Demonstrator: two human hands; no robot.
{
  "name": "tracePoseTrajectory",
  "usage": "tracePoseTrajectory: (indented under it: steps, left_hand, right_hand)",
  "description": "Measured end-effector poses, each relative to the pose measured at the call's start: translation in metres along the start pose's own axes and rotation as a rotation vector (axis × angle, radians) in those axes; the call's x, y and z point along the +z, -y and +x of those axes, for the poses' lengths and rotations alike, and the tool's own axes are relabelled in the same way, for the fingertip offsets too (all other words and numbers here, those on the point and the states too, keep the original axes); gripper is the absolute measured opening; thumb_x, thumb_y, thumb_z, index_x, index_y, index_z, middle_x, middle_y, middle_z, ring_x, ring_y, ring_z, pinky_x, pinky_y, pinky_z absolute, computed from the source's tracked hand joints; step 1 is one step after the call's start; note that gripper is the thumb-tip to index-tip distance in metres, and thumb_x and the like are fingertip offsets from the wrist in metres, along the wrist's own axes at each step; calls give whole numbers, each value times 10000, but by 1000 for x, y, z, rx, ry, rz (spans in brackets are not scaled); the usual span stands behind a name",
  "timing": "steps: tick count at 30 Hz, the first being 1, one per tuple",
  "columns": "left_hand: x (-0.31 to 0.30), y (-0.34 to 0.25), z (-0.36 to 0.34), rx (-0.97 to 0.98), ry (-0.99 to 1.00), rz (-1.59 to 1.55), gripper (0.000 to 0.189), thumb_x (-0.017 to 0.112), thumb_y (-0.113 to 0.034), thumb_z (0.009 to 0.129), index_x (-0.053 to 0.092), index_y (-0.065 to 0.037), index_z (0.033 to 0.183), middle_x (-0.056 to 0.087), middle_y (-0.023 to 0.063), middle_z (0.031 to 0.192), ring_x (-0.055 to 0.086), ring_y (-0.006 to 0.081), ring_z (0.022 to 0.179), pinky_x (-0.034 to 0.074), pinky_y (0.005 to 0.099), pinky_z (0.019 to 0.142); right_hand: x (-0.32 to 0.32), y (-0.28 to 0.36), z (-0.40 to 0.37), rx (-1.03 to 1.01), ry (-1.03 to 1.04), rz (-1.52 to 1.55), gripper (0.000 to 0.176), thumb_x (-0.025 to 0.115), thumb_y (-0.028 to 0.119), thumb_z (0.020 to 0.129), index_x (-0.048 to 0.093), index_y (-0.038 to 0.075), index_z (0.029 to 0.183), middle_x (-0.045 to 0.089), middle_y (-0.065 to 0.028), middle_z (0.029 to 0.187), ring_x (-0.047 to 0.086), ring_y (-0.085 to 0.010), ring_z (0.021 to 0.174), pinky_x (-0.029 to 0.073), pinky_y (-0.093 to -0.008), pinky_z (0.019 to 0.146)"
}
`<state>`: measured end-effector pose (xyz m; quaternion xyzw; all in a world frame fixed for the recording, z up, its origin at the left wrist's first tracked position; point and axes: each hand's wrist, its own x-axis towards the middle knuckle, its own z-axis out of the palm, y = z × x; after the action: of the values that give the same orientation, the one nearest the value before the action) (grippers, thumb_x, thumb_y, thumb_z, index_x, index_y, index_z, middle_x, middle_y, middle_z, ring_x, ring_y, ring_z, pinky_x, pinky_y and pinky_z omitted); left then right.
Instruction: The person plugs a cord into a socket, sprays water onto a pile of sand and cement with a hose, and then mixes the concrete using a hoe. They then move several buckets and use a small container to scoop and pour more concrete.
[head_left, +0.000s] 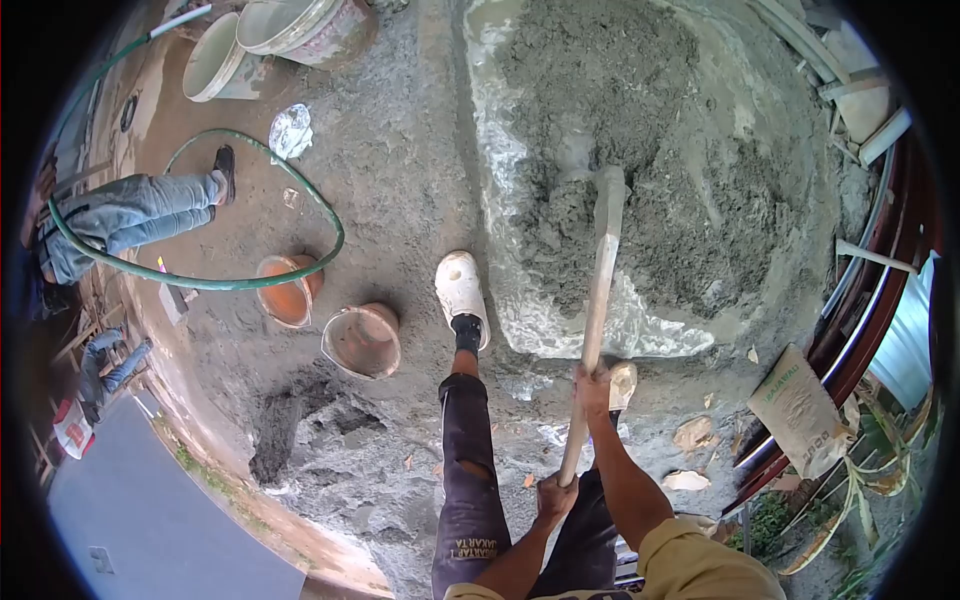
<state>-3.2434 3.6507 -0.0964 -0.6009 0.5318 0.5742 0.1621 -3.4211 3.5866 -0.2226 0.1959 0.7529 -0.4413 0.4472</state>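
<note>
A long-handled hoe (598, 285) reaches forward from my body. Its head, coated in grey, rests in a heap of wet cement mix (690, 200), and the blade is partly hidden there. Lower on the wooden shaft, near its rear end, my left hand (556, 495) is wrapped round it. My right hand (592, 388) grips the same shaft farther forward, close to my shoe. White-grey watery slurry (510, 270) rings the near and left edges of the mix.
Two orange-brown buckets (362, 342) stand left of my foot, with pale pails (300, 30) at the back left. A green hose (335, 225) loops beside another person (140, 210). A paper cement sack (803, 410) lies at right near a dark red metal beam (860, 330).
</note>
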Motion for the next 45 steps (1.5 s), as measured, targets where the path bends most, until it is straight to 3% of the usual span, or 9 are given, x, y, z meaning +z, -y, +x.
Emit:
tracePoseTrajectory:
  steps: [7, 9, 10, 14, 19, 23, 35, 39, 45]
  left_hand:
    - [11, 14, -11, 177, -10, -40, 198, 727, -211, 724, 675, -33, 791, 643, 188, 686, 660, 336, 670, 522, 409, 599]
    - [11, -36, 48, 188, 5, -213, 193, 706, -183, 738, 675, -20, 835, 643, 185, 673, 674, 300, 662, 521, 371, 595]
    - [0, -80, 80, 260, -40, -248, 159, 670, -141, 774, 650, 17, 774, 645, 112, 647, 611, 94, 641, 493, 315, 586]
    - [-46, -234, 216, 345, -37, -288, 240, 640, -159, 780, 602, 50, 668, 537, 97, 533, 503, 114, 502, 432, 325, 494]
    - [-79, -346, 277, 357, -32, -301, 242, 650, -182, 758, 595, 42, 684, 539, 60, 535, 493, 105, 492, 413, 318, 480]
    - [2, -265, 292, 339, -132, -465, 226, 666, -173, 745, 603, 41, 710, 550, 30, 575, 473, 93, 521, 403, 312, 490]
    - [20, -71, 93, -131, 51, -511, 165, 680, -111, 815, 602, 19, 751, 554, -23, 640, 467, 58, 590, 403, 259, 520]
    - [11, -14, 31, 68, -19, -82, 287, 702, -249, 759, 603, 9, 680, 568, 138, 547, 577, 167, 508, 458, 352, 517]
    - [3, -45, 60, 198, 18, -101, 263, 703, -223, 765, 621, 17, 695, 581, 112, 546, 578, 138, 521, 465, 338, 518]
  right_hand:
    - [-8, 53, -42, -51, -4, 51, 107, 524, 46, 844, 475, 61, 938, 486, -9, 612, 463, -102, 411, 399, -259, 366]
    - [14, 140, -23, -209, 32, 107, 160, 543, 38, 791, 467, 34, 932, 484, -15, 620, 457, -99, 416, 393, -257, 370]
    - [24, 181, -4, -257, 54, 34, 178, 516, -8, 802, 459, 16, 969, 493, -22, 662, 464, -94, 436, 399, -249, 382]
    - [80, 325, 89, -552, 102, -66, 426, 568, 47, 831, 408, -6, 1222, 527, -46, 716, 496, -108, 505, 442, -257, 446]
    - [127, 417, 165, -645, -31, -385, 433, 592, 147, 831, 399, -41, 1170, 588, -121, 723, 578, -175, 507, 495, -311, 463]
    - [131, 365, 182, -397, -100, -750, 386, 618, 125, 789, 435, -54, 1078, 593, -134, 710, 588, -206, 498, 524, -313, 444]
    - [45, 110, 97, -78, 111, -57, 144, 637, 101, 759, 524, 60, 680, 500, -20, 525, 484, -124, 391, 404, -284, 349]
    - [13, 49, 28, 92, 79, 8, 153, 641, 38, 758, 496, 86, 764, 494, -9, 556, 482, -116, 408, 403, -279, 354]
    - [16, 127, 15, -85, 12, 120, 156, 602, -19, 753, 485, 74, 798, 485, -13, 556, 460, -113, 399, 390, -269, 355]
